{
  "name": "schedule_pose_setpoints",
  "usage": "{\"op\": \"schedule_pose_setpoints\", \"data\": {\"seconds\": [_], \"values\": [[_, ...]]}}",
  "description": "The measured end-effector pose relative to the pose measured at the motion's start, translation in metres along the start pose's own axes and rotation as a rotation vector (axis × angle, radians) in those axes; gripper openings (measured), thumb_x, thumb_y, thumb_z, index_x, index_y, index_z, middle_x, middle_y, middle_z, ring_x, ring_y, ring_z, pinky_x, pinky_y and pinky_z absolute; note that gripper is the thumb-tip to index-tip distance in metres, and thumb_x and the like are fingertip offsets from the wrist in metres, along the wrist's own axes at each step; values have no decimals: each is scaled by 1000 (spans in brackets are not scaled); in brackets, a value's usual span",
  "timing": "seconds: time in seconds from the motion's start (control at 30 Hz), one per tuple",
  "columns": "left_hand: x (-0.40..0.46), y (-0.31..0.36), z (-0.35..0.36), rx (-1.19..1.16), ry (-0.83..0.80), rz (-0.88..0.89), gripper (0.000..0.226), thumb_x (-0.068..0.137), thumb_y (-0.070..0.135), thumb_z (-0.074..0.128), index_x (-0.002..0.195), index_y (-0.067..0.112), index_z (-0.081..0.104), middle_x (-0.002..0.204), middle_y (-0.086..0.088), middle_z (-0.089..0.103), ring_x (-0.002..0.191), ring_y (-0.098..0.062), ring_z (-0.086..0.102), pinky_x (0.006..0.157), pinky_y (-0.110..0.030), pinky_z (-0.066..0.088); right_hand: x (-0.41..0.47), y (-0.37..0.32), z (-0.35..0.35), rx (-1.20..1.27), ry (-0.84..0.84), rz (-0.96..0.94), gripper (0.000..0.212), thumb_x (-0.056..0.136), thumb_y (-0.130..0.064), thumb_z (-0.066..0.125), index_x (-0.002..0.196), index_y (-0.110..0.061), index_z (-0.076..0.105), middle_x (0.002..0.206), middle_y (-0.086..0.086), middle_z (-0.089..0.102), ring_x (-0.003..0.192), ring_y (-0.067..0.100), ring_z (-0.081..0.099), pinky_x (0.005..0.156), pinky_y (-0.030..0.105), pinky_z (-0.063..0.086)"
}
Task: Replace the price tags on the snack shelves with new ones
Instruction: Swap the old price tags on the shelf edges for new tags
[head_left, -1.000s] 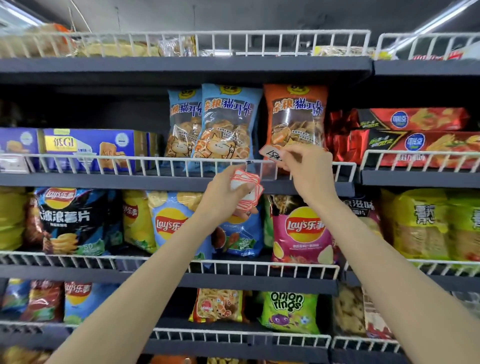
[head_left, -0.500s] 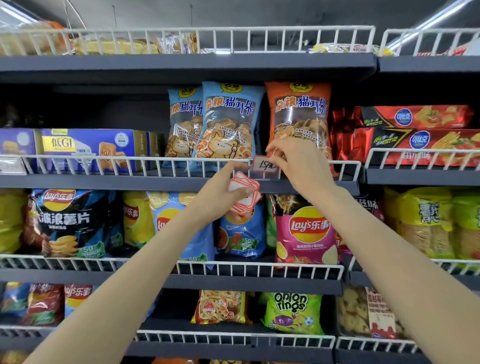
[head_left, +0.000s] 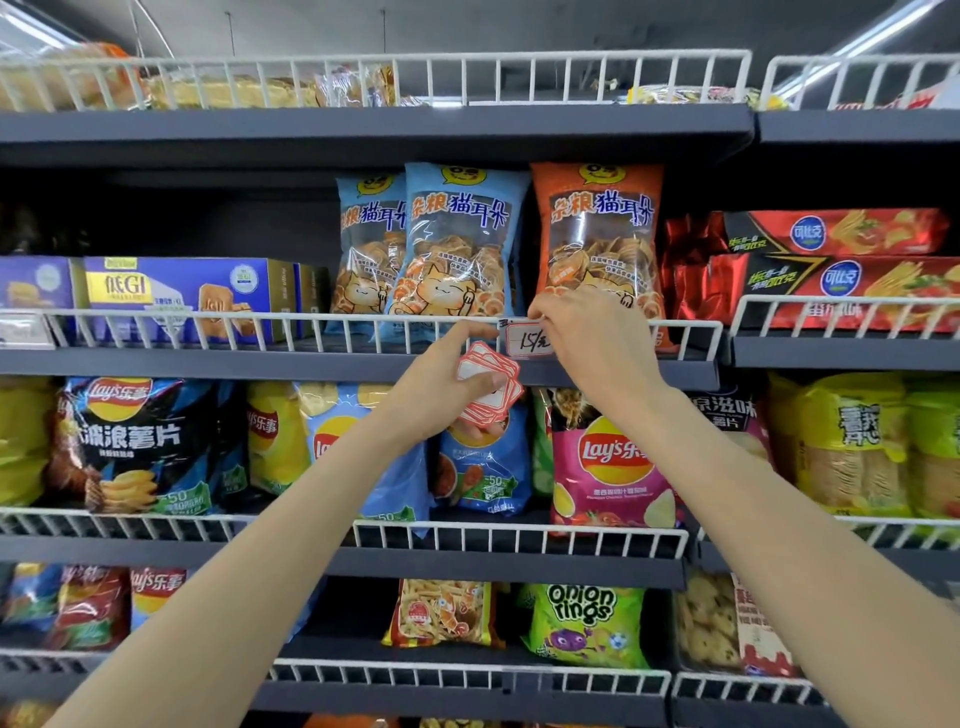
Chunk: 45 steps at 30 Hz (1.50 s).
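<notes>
- A shop's dark snack shelves (head_left: 363, 130) fill the view, each tier fronted by a white wire rail (head_left: 260, 332).
- On the second tier stand two blue snack bags (head_left: 447, 239) and an orange snack bag (head_left: 597, 228), with a blue box (head_left: 182, 296) to their left and red packs (head_left: 831, 270) to the right.
- The tier below holds Lay's crisp bags, among them a pink bag (head_left: 608, 462); lower still sits a green onion-rings bag (head_left: 584, 623).
- The right hand (head_left: 597, 338) reaches the rail under the orange bag, its fingertips pressed together in a pinching grip on the top edge of a handwritten price tag (head_left: 530, 340) that sits on the rail.
- The left hand (head_left: 447, 384) is just beside and below it, fingers curled in a closed grip round a stack of red-bordered tags (head_left: 491, 387), forefinger stretched toward the rail.
</notes>
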<state>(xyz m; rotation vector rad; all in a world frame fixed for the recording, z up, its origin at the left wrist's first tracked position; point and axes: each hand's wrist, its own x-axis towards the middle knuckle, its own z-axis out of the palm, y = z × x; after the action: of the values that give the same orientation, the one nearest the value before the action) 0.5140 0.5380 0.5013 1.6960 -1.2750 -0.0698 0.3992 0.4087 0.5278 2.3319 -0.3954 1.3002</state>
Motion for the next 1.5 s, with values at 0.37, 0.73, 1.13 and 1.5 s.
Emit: {"op": "schedule_pose_setpoints", "data": {"seconds": [0.37,0.73,1.13,1.5], "values": [[-1,0,-1,-9,-6,-4,40,89,21,61,120,38,42,111,-8,61,82,-31,69,77,-55,54,-5,-3,7,24,-3,65,15,88,-8,58,99,-17,60,93,0,59,91,18,51,49,30,43],[1,1,-1,7,-5,-10,40,89,22,61,119,39,42,114,-8,60,80,-31,69,75,-53,55,-7,-2,7,68,37,48,16,85,-7,63,99,-15,65,97,0,58,91,17,52,48,29,46],[1,1,1,-9,3,-2,43,89,22,61,125,35,41,117,-7,60,86,-33,68,79,-54,54,-12,-5,7,122,65,55,21,83,-4,61,102,-10,68,96,6,57,92,21,53,43,25,40],[-1,5,6,21,86,60,31,91,23,58,118,33,48,116,-9,59,78,-31,68,66,-46,58,-14,-6,1,127,-5,72,25,90,-10,53,113,-13,62,108,1,56,101,18,48,53,27,39]]}}
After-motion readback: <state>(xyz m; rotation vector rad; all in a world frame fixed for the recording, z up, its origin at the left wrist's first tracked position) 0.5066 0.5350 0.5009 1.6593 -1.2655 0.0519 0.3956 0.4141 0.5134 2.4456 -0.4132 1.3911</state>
